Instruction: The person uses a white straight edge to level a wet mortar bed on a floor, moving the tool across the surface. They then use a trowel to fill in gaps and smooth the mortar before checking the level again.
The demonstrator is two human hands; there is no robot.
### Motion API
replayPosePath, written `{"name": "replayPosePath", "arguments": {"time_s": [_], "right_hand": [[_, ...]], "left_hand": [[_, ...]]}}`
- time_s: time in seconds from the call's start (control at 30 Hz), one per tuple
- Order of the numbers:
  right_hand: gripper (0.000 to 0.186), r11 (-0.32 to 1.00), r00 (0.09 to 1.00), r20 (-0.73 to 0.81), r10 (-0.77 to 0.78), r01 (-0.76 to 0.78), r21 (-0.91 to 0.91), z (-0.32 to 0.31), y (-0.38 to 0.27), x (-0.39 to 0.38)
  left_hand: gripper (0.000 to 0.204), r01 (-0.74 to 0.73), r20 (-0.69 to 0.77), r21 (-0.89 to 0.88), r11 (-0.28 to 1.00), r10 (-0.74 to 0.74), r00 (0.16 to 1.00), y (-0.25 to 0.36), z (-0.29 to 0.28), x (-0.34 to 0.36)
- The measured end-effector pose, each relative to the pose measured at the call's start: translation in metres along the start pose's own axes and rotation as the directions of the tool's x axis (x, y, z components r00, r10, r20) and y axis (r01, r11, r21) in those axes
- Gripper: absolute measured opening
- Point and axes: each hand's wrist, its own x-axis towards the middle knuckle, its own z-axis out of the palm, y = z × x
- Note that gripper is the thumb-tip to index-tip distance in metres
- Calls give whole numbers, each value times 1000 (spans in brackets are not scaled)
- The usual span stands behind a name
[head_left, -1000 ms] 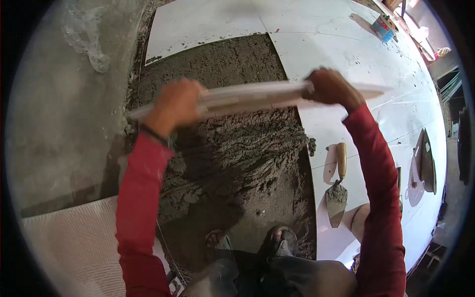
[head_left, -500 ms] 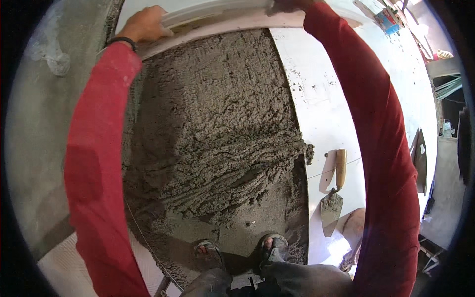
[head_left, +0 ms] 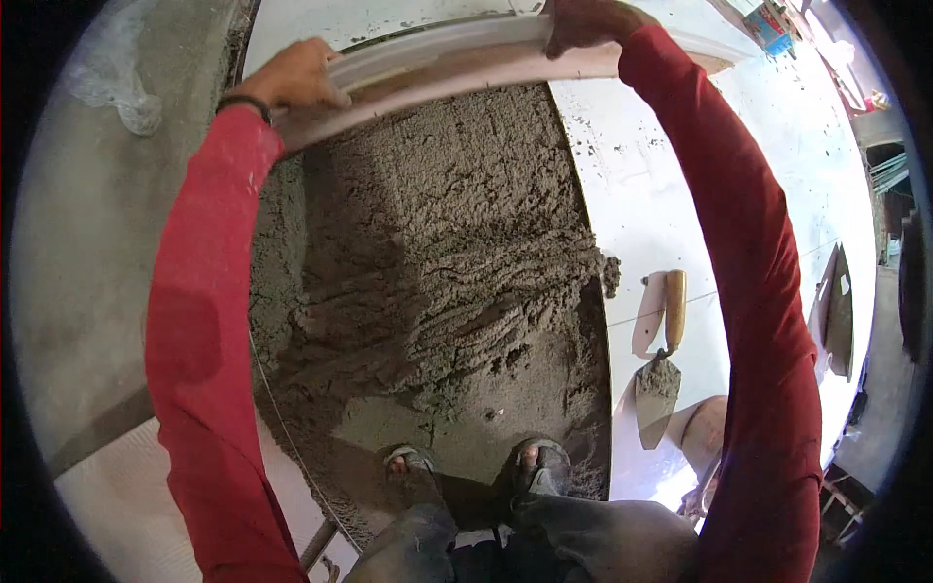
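White tiles [head_left: 637,155] border wet mortar [head_left: 476,185]; left hand [head_left: 292,78] and right hand [head_left: 588,23] clasp a long bar [head_left: 442,70], likely stiff, fairly light, best held at two spread points.

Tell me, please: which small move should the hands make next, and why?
Perhaps draw the long bar gently toward the feet: the left hand and right hand grip it at the far end of the mortar, whose nearer part lies in rough ridges.

bar [head_left: 442,49]: whitish | mortar [head_left: 476,185]: grey-brown | tiles [head_left: 637,170]: white | sleeves [head_left: 209,321]: red | trowel handle [head_left: 675,309]: tan
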Motion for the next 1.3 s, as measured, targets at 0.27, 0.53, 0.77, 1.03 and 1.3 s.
{"name": "replayPosePath", "arguments": {"time_s": [0.27,0.53,0.77,1.03,1.3], "right_hand": [[42,988,996,29,83,-87,131,8,-53,-109],[25,999,987,153,-38,40,-5,31,-98,-218],[29,965,989,95,114,-133,226,-19,-127,-262],[40,1000,991,-129,22,-24,-15,-8,-117,-14],[46,995,977,-187,104,-101,24,-9,-97,70]], "left_hand": [[45,73,205,-36,997,-64,977,58,-1,-88],[37,-116,97,-109,987,127,987,89,42,-205],[38,-98,148,-16,995,99,984,97,1,-230],[42,-10,-176,160,987,39,984,-87,-1,-74],[52,101,36,24,995,-102,994,-110,-26,-28]]}}
